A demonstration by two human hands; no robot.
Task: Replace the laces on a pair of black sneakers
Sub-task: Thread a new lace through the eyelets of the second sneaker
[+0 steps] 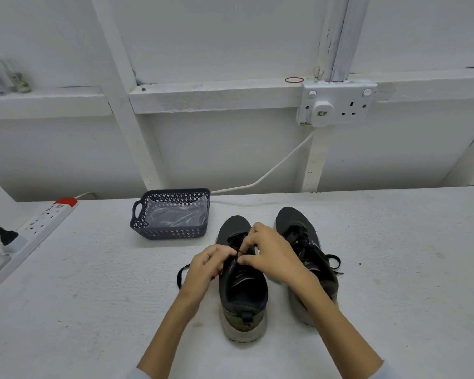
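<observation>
left hand (pixel 211 262) and right hand (pixel 268 253) both pinched black lace (pixel 182 272) over left sneaker (pixel 242 291); right sneaker (pixel 309 258) just beside, laced

The bare left forearm (pixel 173 318) enters from the bottom edge near 6 o'clock and slants toward 1 o'clock. The bare right forearm (pixel 337 326) enters near 5 o'clock and slants toward 11 o'clock, so both wrists converge. The left hand (pixel 210 263) lies back-up, fingers curled tight, its tips aimed at 2 o'clock. The right hand (pixel 271 255) sits at its 3 o'clock, knuckles up, thumb stretched toward 9 o'clock with the index finger bent above it. Their fingertips meet, pinching a thin dark lace (pixel 239 253) between them.
</observation>
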